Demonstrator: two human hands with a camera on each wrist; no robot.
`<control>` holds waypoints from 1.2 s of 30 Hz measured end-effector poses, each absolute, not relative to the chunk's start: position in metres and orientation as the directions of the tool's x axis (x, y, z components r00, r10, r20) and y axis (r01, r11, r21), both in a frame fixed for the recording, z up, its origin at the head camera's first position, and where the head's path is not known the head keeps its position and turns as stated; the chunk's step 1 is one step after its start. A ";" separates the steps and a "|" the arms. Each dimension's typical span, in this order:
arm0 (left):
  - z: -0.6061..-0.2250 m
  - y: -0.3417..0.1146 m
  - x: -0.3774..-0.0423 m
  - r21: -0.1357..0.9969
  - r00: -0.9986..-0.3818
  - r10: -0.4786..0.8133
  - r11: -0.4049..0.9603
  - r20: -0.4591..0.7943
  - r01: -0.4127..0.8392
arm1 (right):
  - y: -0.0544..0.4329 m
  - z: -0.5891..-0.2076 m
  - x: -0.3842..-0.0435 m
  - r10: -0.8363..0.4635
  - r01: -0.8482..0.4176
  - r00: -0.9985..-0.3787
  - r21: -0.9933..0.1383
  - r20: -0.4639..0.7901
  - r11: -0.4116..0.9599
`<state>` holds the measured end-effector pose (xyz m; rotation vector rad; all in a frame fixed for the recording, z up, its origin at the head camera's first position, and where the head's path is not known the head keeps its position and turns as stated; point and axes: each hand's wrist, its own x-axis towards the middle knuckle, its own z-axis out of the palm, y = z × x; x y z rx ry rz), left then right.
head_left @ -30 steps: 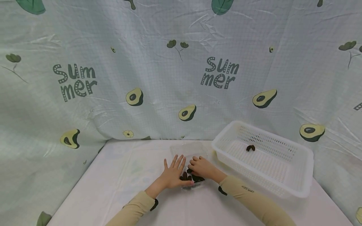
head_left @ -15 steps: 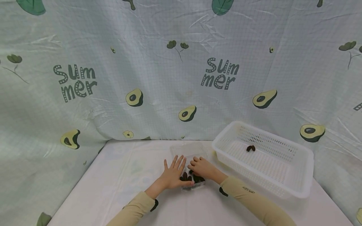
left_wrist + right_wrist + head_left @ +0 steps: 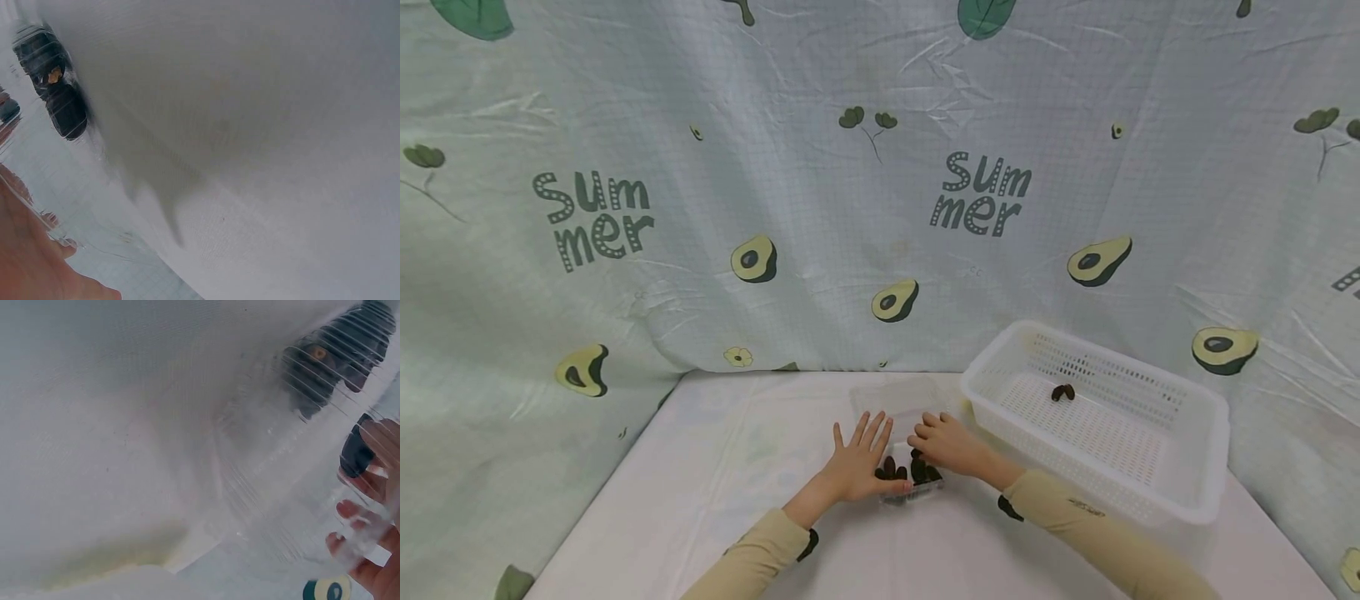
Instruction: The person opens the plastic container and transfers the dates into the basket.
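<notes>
A clear plastic box [image 3: 897, 498] with several dark, oval dates [image 3: 889, 467] in it stands on the table; its clear lid [image 3: 898, 395] lies tipped back behind. My left hand [image 3: 853, 468] rests at the box's left side, fingers spread, thumb along the near edge. Over the box's right side, my right hand [image 3: 951, 443] has curled fingers. A dark date [image 3: 356, 448] is pinched between its thumb and fingers in the right wrist view. More dates [image 3: 337, 356] show through the ribbed clear wall. In the left wrist view, dates [image 3: 65, 111] press against the box wall.
To the right stands a white perforated plastic basket [image 3: 1097, 492], with two dark dates [image 3: 1063, 392] on its floor. White cloth covers the table [image 3: 760, 442]. A printed curtain [image 3: 820, 208] hangs behind it.
My right hand has shifted slightly right, uncovering more dates at the box's right side. My left hand has stayed in place.
</notes>
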<state>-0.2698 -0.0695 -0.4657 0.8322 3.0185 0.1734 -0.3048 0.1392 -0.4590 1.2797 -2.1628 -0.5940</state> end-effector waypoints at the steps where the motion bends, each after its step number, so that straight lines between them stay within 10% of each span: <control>1: -0.465 -0.069 -0.269 0.111 -0.859 0.511 0.853 0.025 0.510 | 0.141 -0.458 -0.304 -0.890 -0.642 -0.389 0.623 0.239 0.448; 36: -0.467 -0.069 -0.271 0.114 -0.863 0.504 0.857 0.024 0.503 | 0.255 -0.368 -0.265 -0.838 -0.579 -0.304 0.611 0.452 0.540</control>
